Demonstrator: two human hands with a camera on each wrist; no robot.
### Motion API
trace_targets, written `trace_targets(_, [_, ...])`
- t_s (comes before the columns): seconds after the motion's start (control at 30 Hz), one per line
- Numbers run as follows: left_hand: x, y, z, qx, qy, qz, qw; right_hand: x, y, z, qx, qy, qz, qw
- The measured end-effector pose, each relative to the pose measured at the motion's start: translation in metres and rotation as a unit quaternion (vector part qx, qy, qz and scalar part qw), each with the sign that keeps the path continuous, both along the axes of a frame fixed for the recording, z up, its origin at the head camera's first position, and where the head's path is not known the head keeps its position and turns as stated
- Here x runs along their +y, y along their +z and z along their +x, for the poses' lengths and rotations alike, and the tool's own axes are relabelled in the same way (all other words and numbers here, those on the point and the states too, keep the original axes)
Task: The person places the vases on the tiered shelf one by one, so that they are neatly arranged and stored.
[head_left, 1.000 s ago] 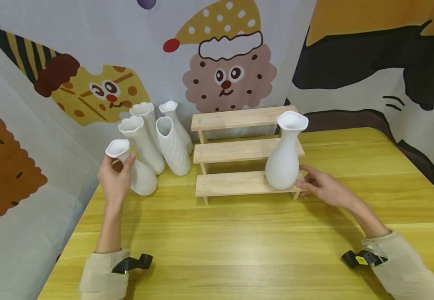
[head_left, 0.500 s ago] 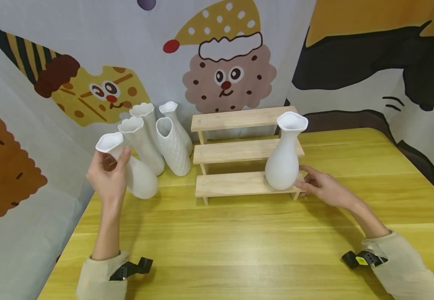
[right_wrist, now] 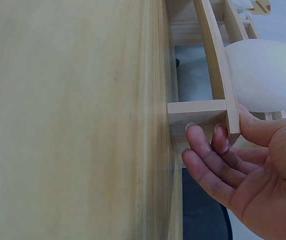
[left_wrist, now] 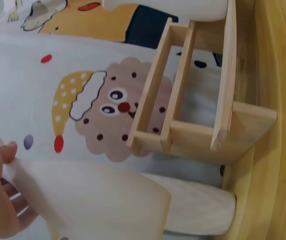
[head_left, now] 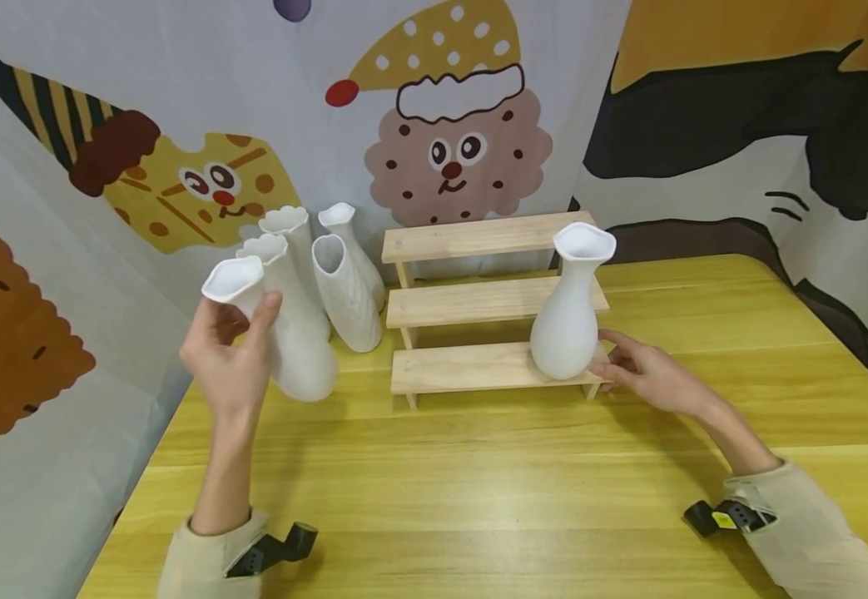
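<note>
My left hand [head_left: 231, 366] grips a white vase [head_left: 302, 366] by its neck, just under the flared wavy rim. That vase is tilted, its rounded base pointing right; the left wrist view shows its body large, overlapping another white vase [left_wrist: 200, 205]. My right hand [head_left: 654, 378] pinches the right end of the lowest plank of a three-tier wooden stand [head_left: 463, 366]. In the right wrist view the thumb lies over the plank and the fingers curl beneath. A similar white vase [head_left: 564, 337] stands upright on that lowest tier, close to the right thumb.
Several white vases stand left of the stand, including a diamond-textured one [head_left: 349, 295] and a slim one [head_left: 354, 254] behind it. A patterned curtain [head_left: 314, 108] hangs behind the yellow wood-grain table [head_left: 478, 482].
My left hand has lifted the vase off the table, tilting it and drawing it nearer, then shifted right with it. The right hand and the stand have stayed put.
</note>
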State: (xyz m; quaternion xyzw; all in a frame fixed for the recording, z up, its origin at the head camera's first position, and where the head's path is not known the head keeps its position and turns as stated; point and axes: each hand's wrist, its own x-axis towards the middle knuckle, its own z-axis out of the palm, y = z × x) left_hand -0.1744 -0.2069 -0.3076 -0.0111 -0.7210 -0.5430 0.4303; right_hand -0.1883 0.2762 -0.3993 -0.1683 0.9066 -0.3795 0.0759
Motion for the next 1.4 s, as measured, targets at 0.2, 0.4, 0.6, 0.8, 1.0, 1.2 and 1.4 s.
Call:
trace_targets(0.2, [0.016,0.004,0.005,0.010,-0.030,-0.007,0.9995,0.000,0.000,0.000,0.005,0.001,0.006,1.0000])
trace_targets(0.4, [0.032,0.007,0.007,0.029,-0.057,-0.018,0.9978,0.000,0.000,0.000,0.006,0.001,0.007,1.0000])
trace_targets(0.6, [0.048,0.007,0.005,0.057,-0.076,-0.029,0.9951,0.000,0.000,0.000,0.005,0.002,0.003,1.0000])
trace_targets(0.8, [0.061,0.008,0.000,0.061,-0.098,-0.041,0.9924,0.000,0.000,0.000,0.008,0.002,0.004,1.0000])
trace_targets(1.0, [0.073,0.009,-0.004,0.070,-0.119,-0.037,0.9897,0.000,0.000,0.000,0.010,0.000,0.007,0.9999])
trace_targets(1.2, [0.087,0.009,-0.008,0.062,-0.147,-0.025,0.9869,-0.001,0.001,0.001,0.004,-0.002,0.003,1.0000])
trace_targets(1.4, [0.101,0.009,-0.012,0.055,-0.162,-0.025,0.9849,0.000,0.000,0.000,0.005,-0.002,0.008,1.0000])
